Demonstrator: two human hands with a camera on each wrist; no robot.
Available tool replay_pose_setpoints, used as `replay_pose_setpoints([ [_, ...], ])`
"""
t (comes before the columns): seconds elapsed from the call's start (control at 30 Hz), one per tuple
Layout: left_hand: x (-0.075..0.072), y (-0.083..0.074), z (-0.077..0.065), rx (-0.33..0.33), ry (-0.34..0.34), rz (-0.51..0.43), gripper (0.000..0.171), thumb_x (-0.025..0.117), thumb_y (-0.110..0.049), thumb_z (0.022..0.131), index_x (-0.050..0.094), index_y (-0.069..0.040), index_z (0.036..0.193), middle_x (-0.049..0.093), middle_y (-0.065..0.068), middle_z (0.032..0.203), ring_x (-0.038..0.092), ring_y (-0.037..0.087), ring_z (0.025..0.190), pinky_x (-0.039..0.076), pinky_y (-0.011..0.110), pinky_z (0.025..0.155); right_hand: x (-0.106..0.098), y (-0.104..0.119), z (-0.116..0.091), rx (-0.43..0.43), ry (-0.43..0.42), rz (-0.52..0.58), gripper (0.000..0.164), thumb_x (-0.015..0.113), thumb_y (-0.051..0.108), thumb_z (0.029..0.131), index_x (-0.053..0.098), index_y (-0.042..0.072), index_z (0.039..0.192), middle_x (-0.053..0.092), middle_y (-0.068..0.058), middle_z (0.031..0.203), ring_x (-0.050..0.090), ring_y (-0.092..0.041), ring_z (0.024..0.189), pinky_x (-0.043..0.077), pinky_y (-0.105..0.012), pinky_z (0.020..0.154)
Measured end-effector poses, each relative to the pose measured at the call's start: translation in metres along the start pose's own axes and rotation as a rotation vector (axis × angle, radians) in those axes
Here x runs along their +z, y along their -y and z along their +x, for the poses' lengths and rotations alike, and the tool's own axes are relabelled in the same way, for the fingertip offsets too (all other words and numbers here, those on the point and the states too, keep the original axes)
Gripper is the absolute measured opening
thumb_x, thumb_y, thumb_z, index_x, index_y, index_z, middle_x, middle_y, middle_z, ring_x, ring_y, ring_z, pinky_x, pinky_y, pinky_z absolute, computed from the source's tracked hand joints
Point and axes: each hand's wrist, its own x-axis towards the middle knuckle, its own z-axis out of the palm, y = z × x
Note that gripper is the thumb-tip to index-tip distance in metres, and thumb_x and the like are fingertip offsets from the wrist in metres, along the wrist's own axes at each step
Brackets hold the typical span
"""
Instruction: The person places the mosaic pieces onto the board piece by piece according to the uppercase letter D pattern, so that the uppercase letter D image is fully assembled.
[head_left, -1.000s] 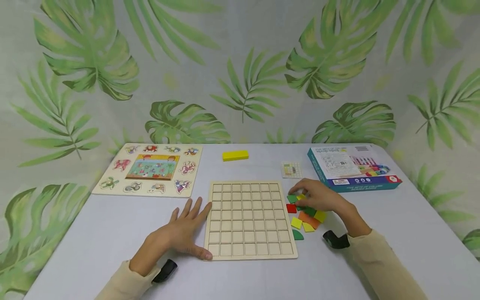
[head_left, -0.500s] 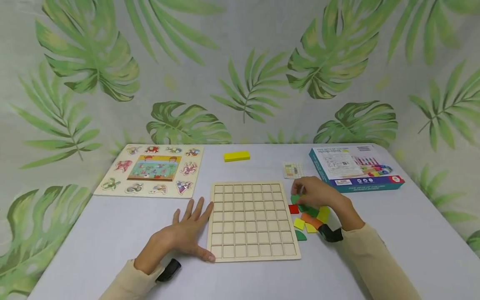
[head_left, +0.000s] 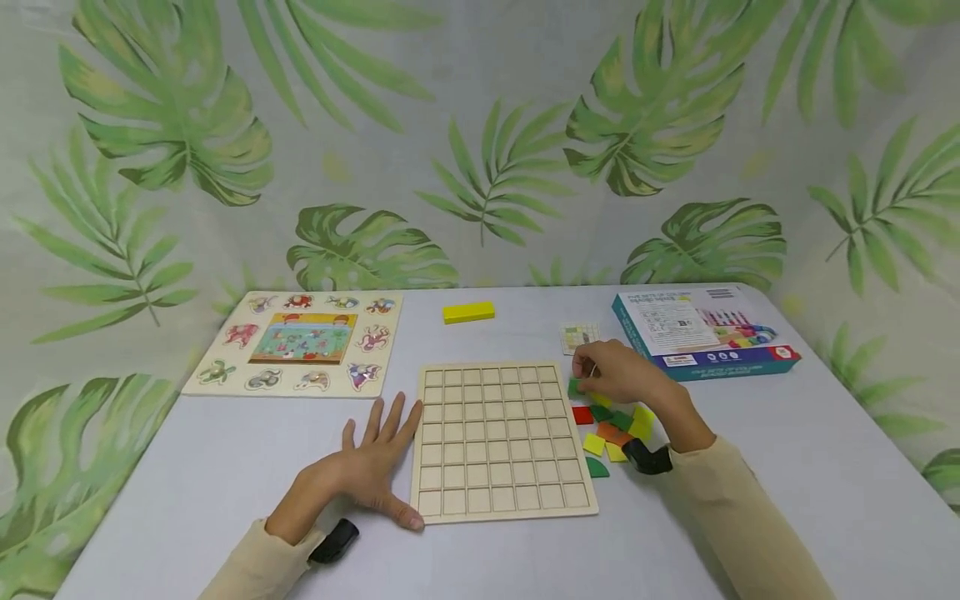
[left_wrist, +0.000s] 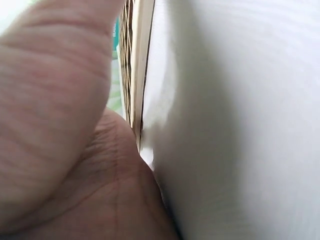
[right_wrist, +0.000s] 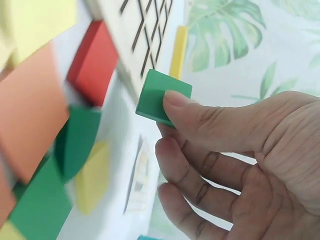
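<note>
A pale wooden board (head_left: 504, 521) with a grid of square recesses lies in the middle of the table. My left hand (head_left: 367, 475) rests along its left edge, fingers spread and straight. In the right wrist view, my right hand (right_wrist: 215, 145) pinches a green square tile (right_wrist: 154, 95) between thumb and fingertip. The head view shows this right hand (head_left: 618, 372) near the board's upper right corner. Below it lies a loose pile with a red tile (head_left: 582, 415), yellow tiles (head_left: 594, 444), an orange tile (head_left: 613, 433) and a green quarter-round tile (head_left: 597, 468).
A small printed pattern card (head_left: 579, 335) lies behind the right hand. At the back right is a teal and white box (head_left: 712, 329). A sea-animal puzzle board (head_left: 225, 383) lies at the back left, and a yellow block (head_left: 468, 312) at the back middle.
My right hand has drawn the green square tile up from the pile, moving slightly back and left. The left hand stays at the board's edge.
</note>
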Motion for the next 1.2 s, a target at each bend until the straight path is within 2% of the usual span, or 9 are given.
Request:
replay_pose_setpoints([
  [0.13,0.001,0.0,-0.001,0.001,-0.034,0.022,0.156,0.086,-0.073,0.051,-0.006,-0.012,0.161,-0.018,0.023,0.165,-0.022,0.049,0.149,-0.007,0.081,0.107,0.002,0.008,0.009,-0.034,-0.01,0.006,0.01,0.071,0.007,0.091,0.061,0.007,0.091,0.067,-0.005,0.09,0.061,-0.018,0.081,0.052,-0.035,0.074],
  [0.33,-0.001,-0.003,-0.001,-0.005,-0.032,0.044,0.154,0.088,-0.069,0.054,-0.007,-0.011,0.161,-0.019,0.023,0.165,-0.022,0.049,0.149,-0.006,0.08,0.108,0.007,0.025,0.02,-0.068,0.002,0.031,0.008,0.069,0.008,0.094,0.061,0.006,0.094,0.068,-0.008,0.095,0.06,-0.017,0.078,0.049,-0.032,0.07],
  [0.63,0.007,0.002,0.006,-0.015,-0.009,0.039,0.159,0.084,-0.077,0.048,-0.011,-0.019,0.161,-0.024,0.015,0.166,-0.027,0.043,0.149,-0.013,0.077,0.108,0.02,0.048,0.037,-0.099,-0.013,0.041,0.007,0.066,0.01,0.097,0.06,0.006,0.096,0.066,-0.007,0.095,0.052,-0.015,0.069,0.043,-0.03,0.065],
  [0.77,0.011,0.006,0.01,-0.027,-0.007,0.044,0.16,0.083,-0.08,0.045,-0.013,-0.023,0.161,-0.027,0.009,0.165,-0.031,0.038,0.149,-0.015,0.074,0.11,0.025,0.059,0.044,-0.1,-0.014,0.048,0.009,0.067,0.014,0.097,0.061,0.007,0.099,0.067,-0.005,0.094,0.054,-0.014,0.072,0.043,-0.029,0.065],
  [0.97,0.01,0.007,0.011,-0.027,-0.024,0.053,0.161,0.083,-0.08,0.044,-0.011,-0.021,0.161,-0.025,0.011,0.166,-0.029,0.04,0.149,-0.013,0.076,0.11,0.032,0.072,0.055,-0.123,-0.03,0.071,0.007,0.067,0.012,0.096,0.064,0.007,0.099,0.07,-0.005,0.098,0.061,-0.015,0.08,0.048,-0.03,0.07],
  [1.2,0.005,0.003,0.005,-0.038,-0.005,0.032,0.159,0.084,-0.078,0.047,-0.01,-0.019,0.161,-0.024,0.014,0.166,-0.028,0.043,0.149,-0.012,0.076,0.109,0.042,0.09,0.07,-0.147,-0.009,0.05,0.004,0.067,0.008,0.096,0.066,0.005,0.097,0.071,-0.007,0.099,0.063,-0.016,0.082,0.049,-0.028,0.069],
])
